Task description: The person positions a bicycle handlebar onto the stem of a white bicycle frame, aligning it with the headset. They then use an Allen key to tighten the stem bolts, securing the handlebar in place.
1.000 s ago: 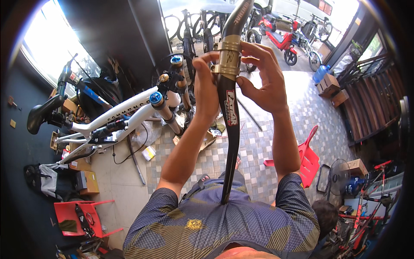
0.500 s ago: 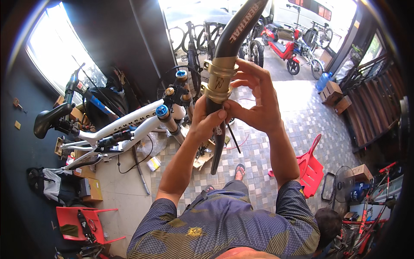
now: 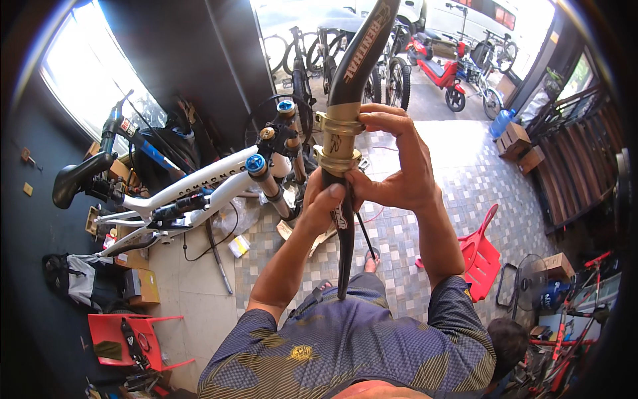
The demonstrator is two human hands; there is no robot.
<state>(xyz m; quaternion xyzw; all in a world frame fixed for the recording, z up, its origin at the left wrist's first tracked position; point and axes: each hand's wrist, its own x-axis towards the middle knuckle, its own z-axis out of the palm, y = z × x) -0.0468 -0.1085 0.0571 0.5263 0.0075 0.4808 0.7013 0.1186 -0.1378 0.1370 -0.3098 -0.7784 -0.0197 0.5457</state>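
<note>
A black handlebar (image 3: 362,60) with a gold middle stands up in front of me, its lower end close to my shirt. Two gold clamp rings (image 3: 337,163) sit around its middle. My left hand (image 3: 320,207) is closed around the bar just below the lower ring, thumb across the front. With fingertips at the upper ring and thumb by the lower one, my right hand (image 3: 407,176) grips the clamp from the side. A thin black rod (image 3: 366,234) slants down below my right hand; its upper end is hidden.
Left of me stands a white bicycle frame (image 3: 219,196) with a blue-capped fork (image 3: 255,163). Red chairs (image 3: 480,263) stand on both sides. A person's head (image 3: 507,342) shows at lower right, near a fan (image 3: 531,282). Bicycles and a red scooter (image 3: 442,72) stand beyond the doorway.
The handlebar's lower end has swung toward me and slightly right. Both hands keep their places on the bar and clamp.
</note>
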